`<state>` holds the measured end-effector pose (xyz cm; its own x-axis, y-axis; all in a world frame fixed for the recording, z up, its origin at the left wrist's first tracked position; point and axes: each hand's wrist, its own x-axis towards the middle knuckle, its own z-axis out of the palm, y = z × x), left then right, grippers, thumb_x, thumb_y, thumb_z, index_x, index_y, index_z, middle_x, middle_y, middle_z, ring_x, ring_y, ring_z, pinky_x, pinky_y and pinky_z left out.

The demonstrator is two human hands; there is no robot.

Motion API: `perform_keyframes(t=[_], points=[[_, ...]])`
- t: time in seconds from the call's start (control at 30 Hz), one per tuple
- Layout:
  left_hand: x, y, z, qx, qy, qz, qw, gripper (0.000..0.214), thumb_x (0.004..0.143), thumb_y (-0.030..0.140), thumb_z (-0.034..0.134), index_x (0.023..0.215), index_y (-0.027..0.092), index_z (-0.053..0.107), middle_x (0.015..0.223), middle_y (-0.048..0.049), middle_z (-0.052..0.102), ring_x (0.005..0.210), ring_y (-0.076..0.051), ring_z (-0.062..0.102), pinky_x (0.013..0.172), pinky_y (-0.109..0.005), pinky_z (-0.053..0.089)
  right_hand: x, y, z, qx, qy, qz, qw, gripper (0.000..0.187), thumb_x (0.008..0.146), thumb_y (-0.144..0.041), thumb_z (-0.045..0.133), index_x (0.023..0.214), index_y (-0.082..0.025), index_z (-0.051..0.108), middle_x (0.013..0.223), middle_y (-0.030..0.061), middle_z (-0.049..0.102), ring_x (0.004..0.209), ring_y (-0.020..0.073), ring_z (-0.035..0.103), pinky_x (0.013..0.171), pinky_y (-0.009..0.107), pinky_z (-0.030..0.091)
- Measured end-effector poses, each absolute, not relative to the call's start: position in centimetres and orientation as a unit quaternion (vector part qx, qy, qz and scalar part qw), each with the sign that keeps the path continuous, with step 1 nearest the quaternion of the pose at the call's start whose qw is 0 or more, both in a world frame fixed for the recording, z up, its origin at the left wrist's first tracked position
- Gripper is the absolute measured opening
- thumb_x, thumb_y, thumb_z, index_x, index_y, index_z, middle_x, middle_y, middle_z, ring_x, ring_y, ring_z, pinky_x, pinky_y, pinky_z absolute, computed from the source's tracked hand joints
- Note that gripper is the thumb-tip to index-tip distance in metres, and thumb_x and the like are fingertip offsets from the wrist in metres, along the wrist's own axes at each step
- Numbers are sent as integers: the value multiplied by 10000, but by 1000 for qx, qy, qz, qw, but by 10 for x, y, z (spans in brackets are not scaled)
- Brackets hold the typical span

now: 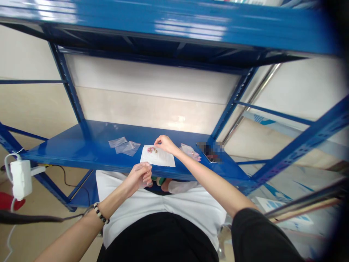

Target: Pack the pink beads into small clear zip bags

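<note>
A white sheet of paper (158, 156) lies on the blue metal shelf (81, 145), with a small heap of pinkish bits (151, 149) on its far end. My right hand (165, 143) reaches over the sheet with fingers pinched just beside that heap; what they pinch is too small to name. My left hand (140, 175) hovers at the shelf's front edge, fingers curled around a small clear plastic bag (142, 167). A beaded bracelet sits on my left wrist.
Clear empty plastic bags (125, 145) lie left of the sheet, and a pile of filled bags (191, 151) to its right. A dark phone (211, 153) rests farther right. A white power adapter (20, 178) hangs at the left. Blue uprights frame the shelf.
</note>
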<state>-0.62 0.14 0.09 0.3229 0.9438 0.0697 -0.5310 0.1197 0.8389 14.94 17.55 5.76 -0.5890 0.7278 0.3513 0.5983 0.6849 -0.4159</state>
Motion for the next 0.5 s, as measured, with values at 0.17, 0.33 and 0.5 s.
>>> perform_keyframes(t=[0.17, 0.33, 0.5], points=[[-6, -2, 7, 417, 255, 519, 702, 341, 856, 319, 652, 664, 179, 407, 520, 75, 332, 429, -61, 331, 436, -208, 324, 140, 172, 48, -337, -906, 136, 217, 58, 748, -220, 737, 752, -178, 777, 763, 40, 741, 723, 153, 656, 694, 219, 431], [-6, -3, 9, 419, 256, 518, 700, 349, 851, 319, 655, 655, 179, 403, 524, 71, 338, 432, -60, 331, 432, -207, 316, 134, 165, 44, -315, -924, 90, 199, 42, 747, -213, 753, 779, -190, 768, 842, 49, 739, 826, 175, 645, 790, 257, 421], [-7, -2, 8, 419, 263, 519, 697, 336, 850, 317, 656, 666, 181, 410, 523, 71, 341, 428, -62, 327, 419, -206, 303, 131, 160, 46, -327, -925, 61, 182, 35, 777, -194, 728, 784, -185, 761, 840, 58, 725, 860, 191, 633, 831, 283, 416]])
